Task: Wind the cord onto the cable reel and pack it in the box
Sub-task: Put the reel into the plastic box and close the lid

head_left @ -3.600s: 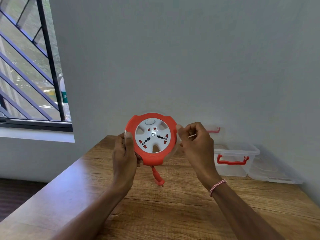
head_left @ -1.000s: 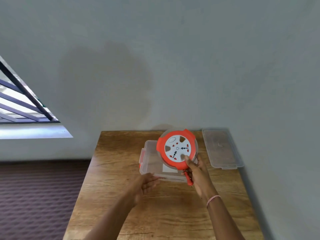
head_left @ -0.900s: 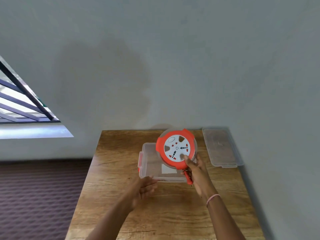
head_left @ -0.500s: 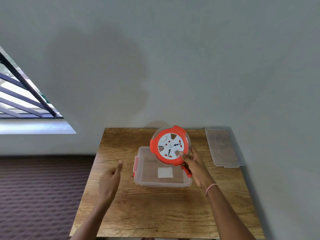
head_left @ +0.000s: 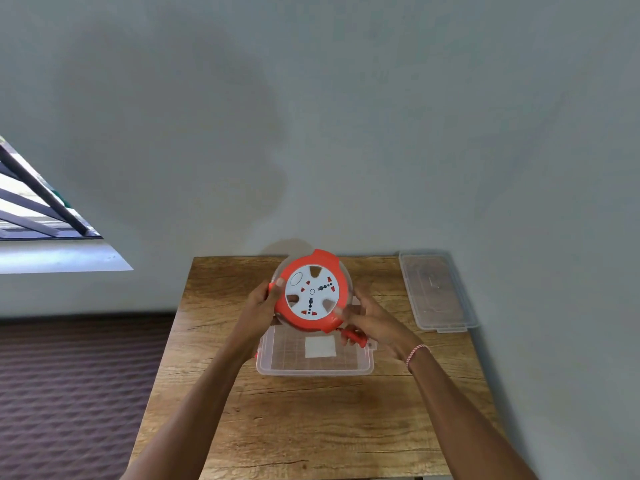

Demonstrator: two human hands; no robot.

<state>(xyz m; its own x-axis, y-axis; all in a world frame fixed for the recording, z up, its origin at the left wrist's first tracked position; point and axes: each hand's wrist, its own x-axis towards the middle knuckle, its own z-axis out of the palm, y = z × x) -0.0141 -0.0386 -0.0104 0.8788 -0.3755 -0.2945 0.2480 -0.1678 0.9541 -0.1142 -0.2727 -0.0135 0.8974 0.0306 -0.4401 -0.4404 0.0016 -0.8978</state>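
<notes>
An orange and white cable reel [head_left: 311, 292] with sockets on its face is held in the air above the far half of an open clear plastic box [head_left: 314, 368]. My left hand [head_left: 260, 303] grips the reel's left rim. My right hand [head_left: 372, 325] holds its lower right edge, and the orange plug [head_left: 354, 337] on a short bit of cord sticks out beside that hand. A white label lies on the bottom of the box. The wound cord itself is hidden inside the reel.
The box stands on a small wooden table [head_left: 311, 420] against a grey wall. Its clear lid [head_left: 437, 292] lies flat at the table's far right corner. Dark patterned floor lies to the left, with a barred window [head_left: 31, 206] above it.
My left hand has come up from the table's left side and taken the reel's left rim. The reel has turned and sits slightly nearer over the box.
</notes>
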